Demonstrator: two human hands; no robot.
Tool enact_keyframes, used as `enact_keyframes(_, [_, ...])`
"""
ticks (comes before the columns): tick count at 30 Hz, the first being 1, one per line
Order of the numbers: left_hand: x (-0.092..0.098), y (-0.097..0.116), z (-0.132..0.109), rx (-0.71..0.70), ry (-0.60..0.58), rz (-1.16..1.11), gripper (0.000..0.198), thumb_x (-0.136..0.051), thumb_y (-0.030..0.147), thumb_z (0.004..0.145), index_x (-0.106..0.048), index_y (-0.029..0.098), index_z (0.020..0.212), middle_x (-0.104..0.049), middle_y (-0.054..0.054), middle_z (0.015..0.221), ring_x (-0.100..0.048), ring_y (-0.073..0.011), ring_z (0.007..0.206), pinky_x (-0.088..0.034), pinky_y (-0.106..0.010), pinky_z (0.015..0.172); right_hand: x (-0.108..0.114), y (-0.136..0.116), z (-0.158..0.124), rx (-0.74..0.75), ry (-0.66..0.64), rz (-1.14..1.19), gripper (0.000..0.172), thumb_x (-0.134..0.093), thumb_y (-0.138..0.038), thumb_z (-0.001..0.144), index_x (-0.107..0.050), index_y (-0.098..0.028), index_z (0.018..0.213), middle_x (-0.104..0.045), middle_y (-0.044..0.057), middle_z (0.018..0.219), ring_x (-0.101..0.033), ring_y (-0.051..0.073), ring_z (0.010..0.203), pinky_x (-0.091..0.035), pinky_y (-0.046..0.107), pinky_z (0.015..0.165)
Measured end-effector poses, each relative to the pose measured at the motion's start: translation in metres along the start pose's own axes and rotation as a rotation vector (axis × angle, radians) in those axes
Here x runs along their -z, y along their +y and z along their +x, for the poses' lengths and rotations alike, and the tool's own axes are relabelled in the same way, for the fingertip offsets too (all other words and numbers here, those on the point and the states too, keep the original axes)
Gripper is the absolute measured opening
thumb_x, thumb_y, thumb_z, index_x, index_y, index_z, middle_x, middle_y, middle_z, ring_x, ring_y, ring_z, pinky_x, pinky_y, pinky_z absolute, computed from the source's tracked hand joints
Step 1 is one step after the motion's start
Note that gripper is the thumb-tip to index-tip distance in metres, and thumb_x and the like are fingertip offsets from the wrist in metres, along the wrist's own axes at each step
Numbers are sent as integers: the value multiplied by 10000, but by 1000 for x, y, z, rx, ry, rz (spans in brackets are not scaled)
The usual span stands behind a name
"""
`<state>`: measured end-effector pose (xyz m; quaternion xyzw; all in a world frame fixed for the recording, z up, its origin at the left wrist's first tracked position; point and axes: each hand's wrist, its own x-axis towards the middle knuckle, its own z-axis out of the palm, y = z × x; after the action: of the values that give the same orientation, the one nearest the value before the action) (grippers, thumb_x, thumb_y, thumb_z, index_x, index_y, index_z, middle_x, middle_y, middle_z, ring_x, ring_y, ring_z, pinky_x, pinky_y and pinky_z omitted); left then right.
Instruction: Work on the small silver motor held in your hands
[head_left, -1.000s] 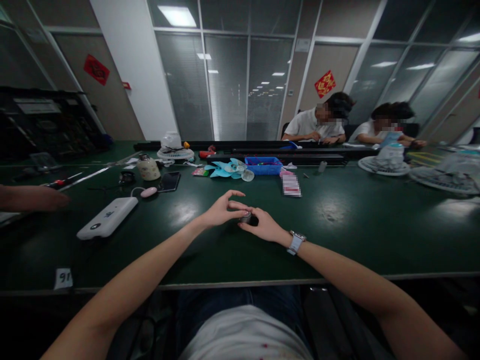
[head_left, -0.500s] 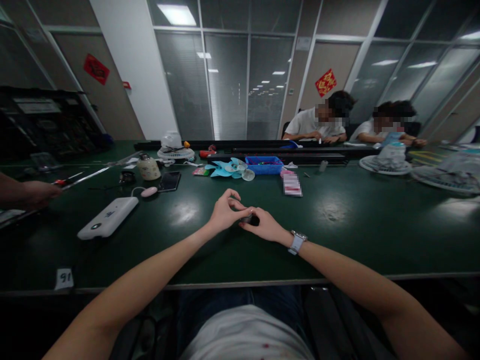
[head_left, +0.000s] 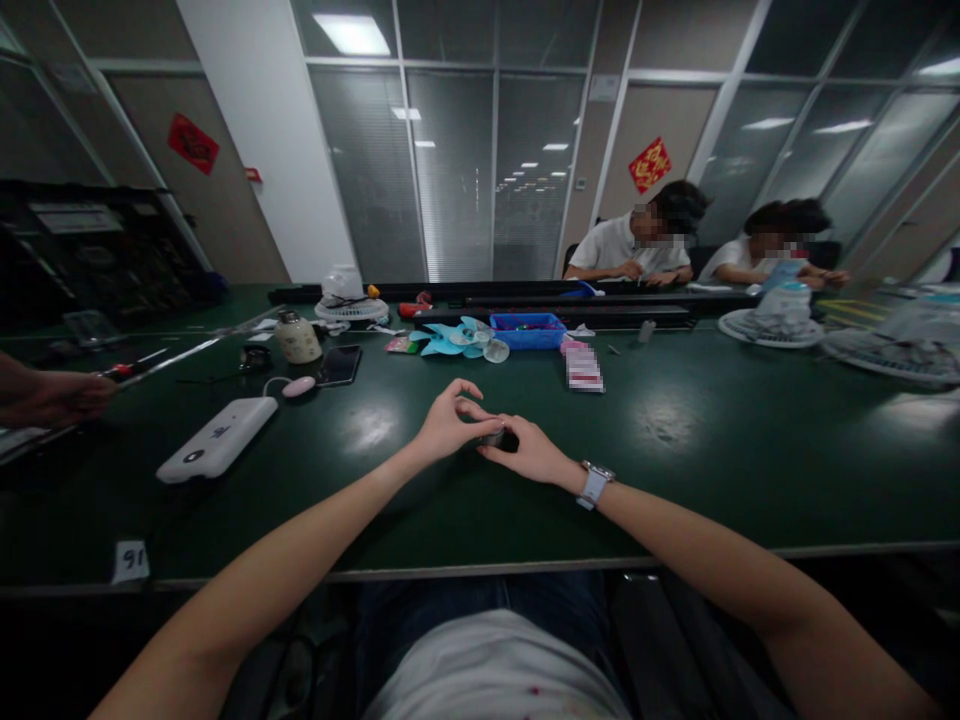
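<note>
Left hand [head_left: 448, 430], right hand [head_left: 535, 452] both pinching small grey piece [head_left: 491, 438], inward from bench's [head_left: 420, 530] near edge; handling looks unfinished, piece unreleased.

Bottle [head_left: 298, 340], phone [head_left: 340, 366] on green table [head_left: 750, 450]

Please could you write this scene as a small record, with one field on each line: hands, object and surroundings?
Left hand: at the top of the small object; grip unclear
Right hand: curled around the object's right side
Small object: greyish, partly hidden by both hands, kind unclear
Right wrist: watch, pale strap
Surface: dark green table
Left side: white device, pink rounded item, phone, bottle
Beyond hands: light-blue blades, blue basket
Left edge: another person's hand
</note>
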<state>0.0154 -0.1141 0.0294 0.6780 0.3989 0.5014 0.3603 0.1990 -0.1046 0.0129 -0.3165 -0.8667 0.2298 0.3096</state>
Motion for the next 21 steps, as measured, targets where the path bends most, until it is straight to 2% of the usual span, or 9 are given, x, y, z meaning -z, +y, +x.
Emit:
enact_keyframes(3, [-6,0,0,27,67,-12,490,-839,302,635,-443,198,903,-705,36,626,-703,-168,616,-532,-274,643,-1,2,0,5,-1,-1,296,-696,-314,817,-628,-173,1068,-666,63,977,-597,205,874,-462,338,779])
enact_keyframes(7, [-9,1,-1,35,80,-5,491,-842,308,625,-450,197,898,-679,50,599,-686,-155,589,-522,-260,621,-3,4,1,4,10,1,273,-700,-308,811,-632,-178,1042,-669,53,964,-598,202,878,-462,338,787])
enact_keyframes(10, [-7,2,-1,18,70,4,486,-834,298,640,-459,195,931,-700,35,640,-705,-167,645,-536,-282,670,-2,3,1,2,12,-1,285,-704,-314,807,-628,-170,1041,-667,59,966,-600,204,879,-464,340,784])
enact_keyframes(15, [0,4,-3,-55,-11,38,495,-804,290,691,-477,185,1048,-762,-39,785,-728,-222,892,-528,-379,875,-1,2,0,5,0,-12,311,-693,-324,818,-618,-166,1075,-660,72,999,-597,210,895,-465,342,786])
enact_keyframes(21, [4,7,-4,-61,-92,55,520,-790,306,720,-476,183,1115,-770,-74,873,-725,-240,933,-520,-410,900,-1,2,0,-8,2,-29,296,-689,-352,819,-623,-153,1027,-653,75,971,-590,207,855,-460,337,754])
